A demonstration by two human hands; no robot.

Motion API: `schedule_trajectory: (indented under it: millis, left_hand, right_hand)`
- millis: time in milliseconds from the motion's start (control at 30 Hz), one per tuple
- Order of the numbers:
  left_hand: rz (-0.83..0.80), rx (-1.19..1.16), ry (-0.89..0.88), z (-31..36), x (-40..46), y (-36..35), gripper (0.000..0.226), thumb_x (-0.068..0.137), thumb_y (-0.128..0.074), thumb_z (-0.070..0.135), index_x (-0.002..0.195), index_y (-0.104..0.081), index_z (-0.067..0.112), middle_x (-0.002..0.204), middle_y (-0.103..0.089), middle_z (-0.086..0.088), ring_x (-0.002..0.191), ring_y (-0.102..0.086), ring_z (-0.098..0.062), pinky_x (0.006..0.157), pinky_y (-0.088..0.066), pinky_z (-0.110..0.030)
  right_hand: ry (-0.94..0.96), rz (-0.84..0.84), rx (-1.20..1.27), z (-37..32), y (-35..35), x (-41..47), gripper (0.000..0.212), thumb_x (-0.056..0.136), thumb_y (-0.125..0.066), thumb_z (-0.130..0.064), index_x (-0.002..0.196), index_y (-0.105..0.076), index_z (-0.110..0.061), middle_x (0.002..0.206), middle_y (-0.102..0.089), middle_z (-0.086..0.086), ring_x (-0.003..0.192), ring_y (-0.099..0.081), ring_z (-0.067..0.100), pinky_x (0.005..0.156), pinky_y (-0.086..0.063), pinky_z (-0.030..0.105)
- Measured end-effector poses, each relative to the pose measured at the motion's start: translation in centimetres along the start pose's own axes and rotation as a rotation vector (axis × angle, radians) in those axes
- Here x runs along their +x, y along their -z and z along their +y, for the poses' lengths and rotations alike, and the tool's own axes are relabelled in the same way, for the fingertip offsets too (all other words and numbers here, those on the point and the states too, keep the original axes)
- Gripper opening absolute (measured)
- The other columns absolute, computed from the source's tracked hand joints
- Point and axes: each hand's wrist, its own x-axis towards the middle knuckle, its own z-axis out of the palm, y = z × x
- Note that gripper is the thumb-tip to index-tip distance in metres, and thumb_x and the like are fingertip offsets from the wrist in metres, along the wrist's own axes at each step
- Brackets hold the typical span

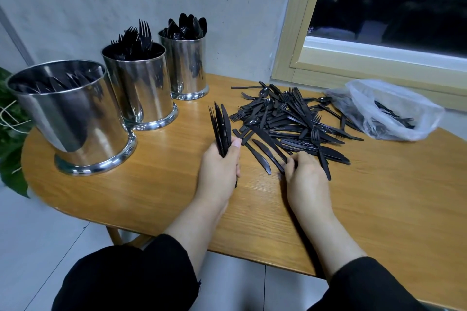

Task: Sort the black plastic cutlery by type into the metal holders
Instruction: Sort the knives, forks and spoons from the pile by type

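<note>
Already the three metal holders (141, 83) contain some knives, forks and spoons, but a big mixed pile (290, 121) lies on the tabletop (151, 184) and more in the plastic bag (394, 108). The left hand (219, 166) holds a bundle of knives (222, 126) upright in a closed grip; the right hand (305, 179) pinches one knife (271, 144) at the pile's near edge.

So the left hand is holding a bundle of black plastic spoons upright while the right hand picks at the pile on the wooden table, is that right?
Not quite. In the head view, the left hand grips a bundle of black plastic knives, not spoons; the spoons stand in the farthest shiny metal holder. The rest holds: the bundle is upright and the right hand picks at the pile of mixed black cutlery on the wooden table.
</note>
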Motion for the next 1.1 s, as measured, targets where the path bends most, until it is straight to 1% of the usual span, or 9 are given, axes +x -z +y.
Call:
schedule_trajectory:
  millis: [133,233,333,467,600,700,800,900,1100]
  left_hand:
    - [0.005,-0.025,0.024,0.2,0.1,-0.1,0.009,0.099,-0.067,0.033,0.098,-0.07,0.025,0.059,-0.048,0.009,0.055,-0.044,-0.014,0.059,-0.042,-0.034]
    - [-0.021,-0.058,0.013,0.4,-0.1,-0.3,0.014,0.096,-0.072,0.03,0.09,-0.068,0.018,0.056,-0.043,0.008,0.053,-0.038,-0.015,0.053,-0.036,-0.03]
    - [-0.035,-0.04,0.014,0.5,-0.3,-0.3,0.022,0.098,-0.069,0.027,0.079,-0.06,0.02,0.057,-0.042,0.004,0.054,-0.037,-0.017,0.055,-0.034,-0.03]
    - [0.071,-0.09,0.062,0.3,-0.1,0.0,0.025,0.103,-0.06,0.034,0.086,-0.062,0.016,0.062,-0.052,-0.001,0.058,-0.048,-0.019,0.053,-0.039,-0.033]
    - [0.134,-0.203,0.011,0.8,-0.2,0.0,0.021,0.108,-0.051,0.029,0.098,-0.059,0.013,0.067,-0.067,-0.002,0.064,-0.068,-0.025,0.061,-0.057,-0.038]
    - [0.143,-0.171,-0.024,0.6,-0.1,-0.1,0.023,0.108,-0.052,0.029,0.095,-0.055,0.01,0.061,-0.057,0.003,0.057,-0.063,-0.022,0.063,-0.058,-0.038]
    - [0.069,-0.116,-0.064,0.1,0.0,-0.1,0.008,0.107,-0.053,0.026,0.105,-0.06,0.023,0.06,-0.052,0.009,0.059,-0.055,-0.015,0.071,-0.056,-0.043]
    - [0.024,-0.051,-0.041,0.0,0.1,0.0,0.013,0.106,-0.057,0.025,0.113,-0.065,0.032,0.061,-0.051,0.007,0.061,-0.05,-0.012,0.062,-0.049,-0.034]
    - [0.038,-0.067,0.01,0.0,0.2,0.0,0.011,0.104,-0.059,0.026,0.102,-0.069,0.026,0.061,-0.049,0.007,0.061,-0.046,-0.015,0.06,-0.042,-0.036]
  right_hand:
    - [0.093,-0.031,0.139,-0.9,0.8,-0.6,0.014,0.105,-0.046,-0.025,0.103,-0.057,-0.016,0.073,-0.056,-0.007,0.065,-0.048,0.015,0.06,-0.027,0.032]
    - [0.29,-0.176,0.151,-1.3,0.8,-1.4,0.012,0.105,-0.047,-0.029,0.105,-0.056,-0.021,0.084,-0.06,-0.008,0.074,-0.051,0.01,0.065,-0.032,0.025]
    - [0.369,-0.264,0.133,-1.2,0.5,-1.2,0.014,0.104,-0.047,-0.034,0.104,-0.057,-0.024,0.09,-0.061,-0.01,0.083,-0.054,0.009,0.075,-0.043,0.03]
    - [0.153,-0.054,0.069,-0.5,0.8,-0.5,0.026,0.099,-0.055,-0.039,0.116,-0.064,-0.022,0.096,-0.062,-0.011,0.09,-0.055,0.012,0.088,-0.049,0.043]
    - [0.021,-0.162,-0.158,-0.5,0.3,-0.5,0.034,0.093,-0.061,-0.039,0.12,-0.068,-0.019,0.107,-0.064,0.0,0.106,-0.057,0.024,0.094,-0.044,0.042]
    - [0.045,-0.174,-0.139,-0.5,0.2,-0.5,0.024,0.093,-0.062,-0.026,0.111,-0.074,-0.014,0.094,-0.056,0.0,0.094,-0.055,0.026,0.086,-0.045,0.038]
    - [0.034,-0.146,-0.116,-0.4,0.4,-0.4,0.023,0.094,-0.063,-0.019,0.11,-0.075,-0.008,0.091,-0.051,-0.002,0.084,-0.053,0.022,0.078,-0.047,0.031]
    - [0.019,-0.111,-0.11,-0.4,0.4,-0.4,0.022,0.093,-0.064,-0.018,0.106,-0.076,-0.006,0.094,-0.058,0.001,0.083,-0.051,0.019,0.075,-0.041,0.026]
    - [0.01,-0.082,-0.124,-0.4,0.5,-0.3,0.017,0.093,-0.065,-0.019,0.094,-0.077,-0.008,0.087,-0.054,-0.002,0.077,-0.046,0.016,0.069,-0.032,0.024]
